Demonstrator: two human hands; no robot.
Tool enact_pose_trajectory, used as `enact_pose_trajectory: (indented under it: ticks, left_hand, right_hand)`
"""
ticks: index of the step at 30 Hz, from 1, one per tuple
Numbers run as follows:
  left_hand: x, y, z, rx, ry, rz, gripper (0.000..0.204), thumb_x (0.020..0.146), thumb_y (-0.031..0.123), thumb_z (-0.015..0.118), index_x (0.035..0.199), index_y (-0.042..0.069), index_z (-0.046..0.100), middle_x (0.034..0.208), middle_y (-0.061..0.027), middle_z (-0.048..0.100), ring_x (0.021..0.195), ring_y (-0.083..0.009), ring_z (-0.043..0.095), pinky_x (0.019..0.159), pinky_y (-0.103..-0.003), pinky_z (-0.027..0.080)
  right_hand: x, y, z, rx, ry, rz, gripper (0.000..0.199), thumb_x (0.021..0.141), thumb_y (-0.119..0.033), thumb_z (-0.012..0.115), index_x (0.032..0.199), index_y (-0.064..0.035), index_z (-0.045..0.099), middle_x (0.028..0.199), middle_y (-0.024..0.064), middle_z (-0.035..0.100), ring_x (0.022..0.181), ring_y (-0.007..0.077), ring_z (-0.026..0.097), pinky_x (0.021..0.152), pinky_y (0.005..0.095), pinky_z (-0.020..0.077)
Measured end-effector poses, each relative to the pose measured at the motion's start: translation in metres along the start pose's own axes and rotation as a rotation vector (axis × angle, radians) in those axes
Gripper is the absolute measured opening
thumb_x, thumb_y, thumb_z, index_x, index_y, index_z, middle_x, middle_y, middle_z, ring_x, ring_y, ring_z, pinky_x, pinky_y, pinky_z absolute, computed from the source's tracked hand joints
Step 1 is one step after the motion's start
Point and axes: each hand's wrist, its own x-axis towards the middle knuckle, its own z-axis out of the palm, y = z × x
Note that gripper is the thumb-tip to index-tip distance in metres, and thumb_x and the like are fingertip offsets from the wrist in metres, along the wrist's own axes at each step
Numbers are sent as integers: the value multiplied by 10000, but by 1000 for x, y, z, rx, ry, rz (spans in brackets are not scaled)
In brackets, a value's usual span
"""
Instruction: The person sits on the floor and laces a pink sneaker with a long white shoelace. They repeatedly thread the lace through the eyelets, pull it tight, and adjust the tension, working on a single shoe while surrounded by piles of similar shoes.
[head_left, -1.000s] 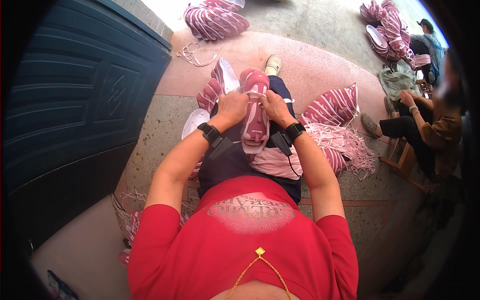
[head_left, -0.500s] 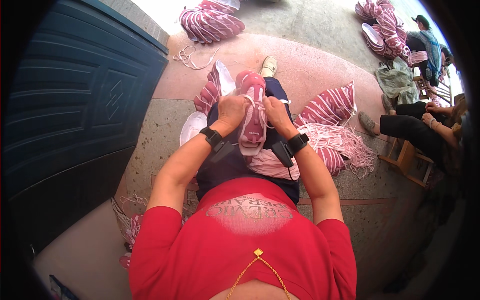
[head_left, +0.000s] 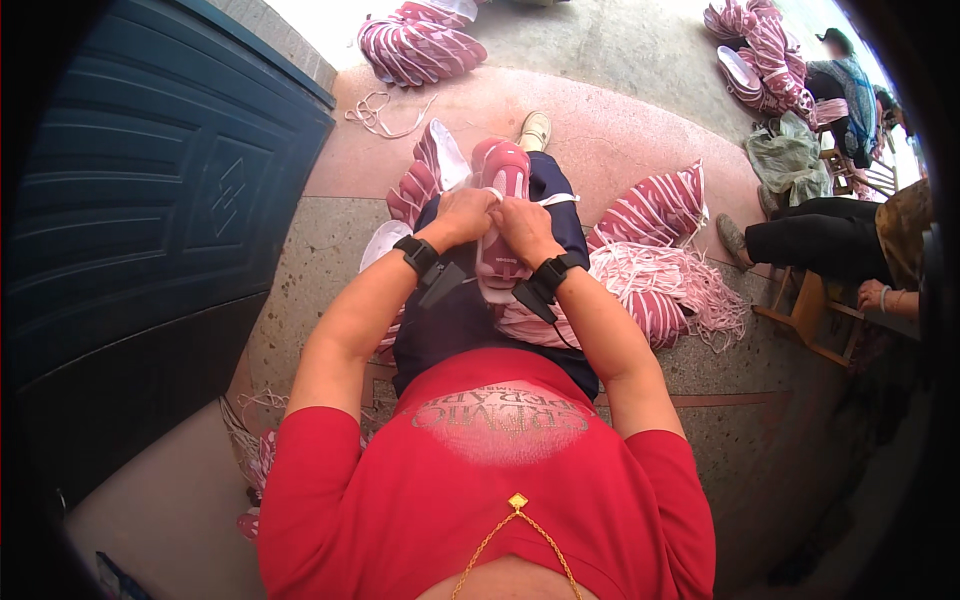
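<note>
A pink shoe upper (head_left: 505, 160) lies lengthwise over my lap, its toe end pointing away from me. My left hand (head_left: 465, 216) is closed at the upper's left side, fingertips pinching a white shoelace (head_left: 496, 193) over the throat. Right against it, my right hand (head_left: 526, 228) is closed too, with its fingers on the lacing; they hide most of the eyelets. Below the hands the upper's pink heel end (head_left: 497, 262) shows. Beside my left hand leans a nested stack of pink uppers (head_left: 414, 190) with white linings.
A large bundle of pale pink laces (head_left: 680, 285) lies to the right, by another stack of uppers (head_left: 650, 205). Loose laces (head_left: 385, 115) lie on the floor ahead, near a further stack (head_left: 420, 50). A blue door (head_left: 170, 180) stands left. A seated person (head_left: 830, 235) is at right, beside a wooden stool (head_left: 810, 315).
My hands have come together over the upper's throat; the right hand moved left and nearer me. The seated person at right has shifted their arms.
</note>
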Motion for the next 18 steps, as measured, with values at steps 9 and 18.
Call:
enact_pose_trajectory:
  ticks: [9,18]
  left_hand:
    - [-15,-7,23,48,333,142,220,813,200,568,1013,169,655,1094,-91,610,1005,-314,556,844,-423,426]
    - [-70,52,-3,-234,103,585,114,804,136,640,880,56,672,733,-104,636,690,-260,598,657,-316,484]
  right_hand:
    - [2,2,-7,-112,-86,-166,180,846,-153,491,837,2,584,723,178,647,677,318,660,575,396,524]
    - [-79,35,-77,1799,-442,309,182,927,-205,503,896,-51,596,587,-35,394,510,64,376,479,210,322]
